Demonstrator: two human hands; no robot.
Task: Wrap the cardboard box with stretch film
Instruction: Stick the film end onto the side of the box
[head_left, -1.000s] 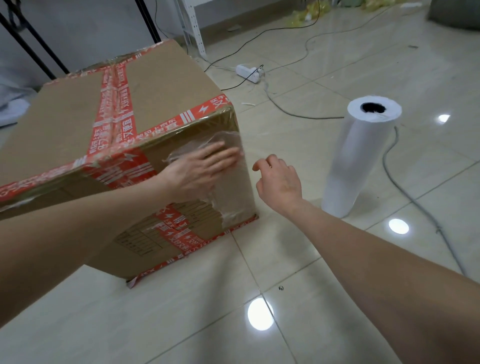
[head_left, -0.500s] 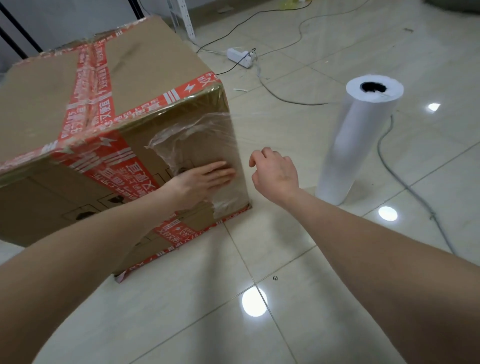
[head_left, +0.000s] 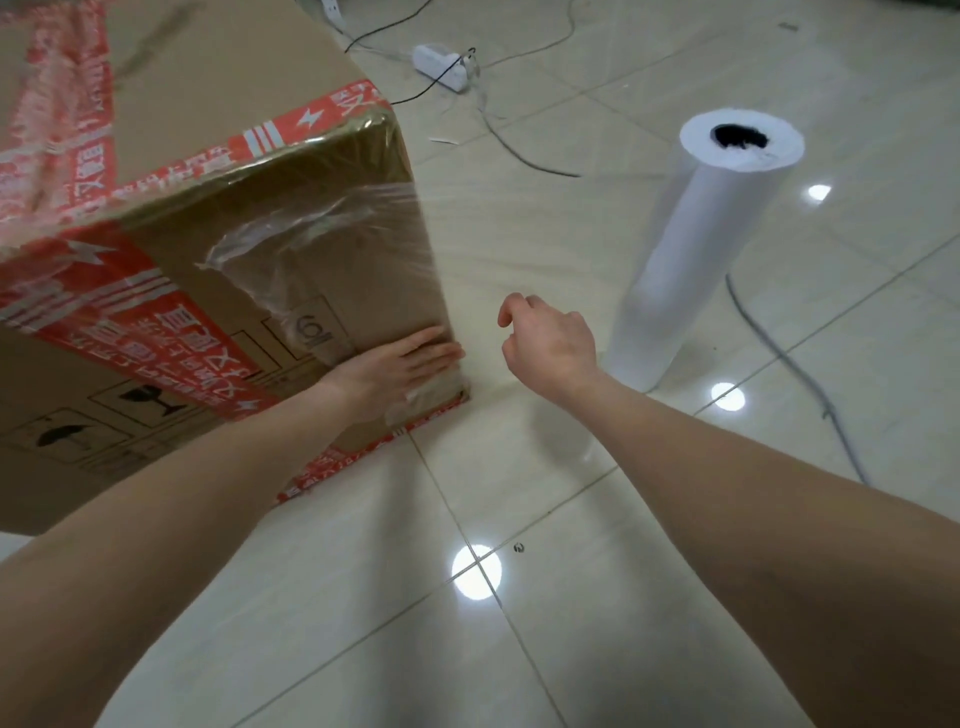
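Box (head_left: 208, 156): left hand (head_left: 400, 364) flat, pressing film (head_left: 322, 228) onto its lower corner. Roll (head_left: 696, 260) stands upright on floor (head_left: 519, 649), right of the right hand (head_left: 550, 348) – loosely curled, empty, nearer.

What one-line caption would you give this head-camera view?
Left hand presses stretch film onto the cardboard box; right hand hovers, loosely curled, near the upright roll.

An indoor packing or storage room is suggested: glossy tiled floor (head_left: 571, 649) (ceiling lights are mirrored in it), a power strip (head_left: 439, 66) and loose cables (head_left: 779, 353) left lying about, a cardboard box (head_left: 208, 130) and stretch film roll (head_left: 696, 260) set directly on the tiles.
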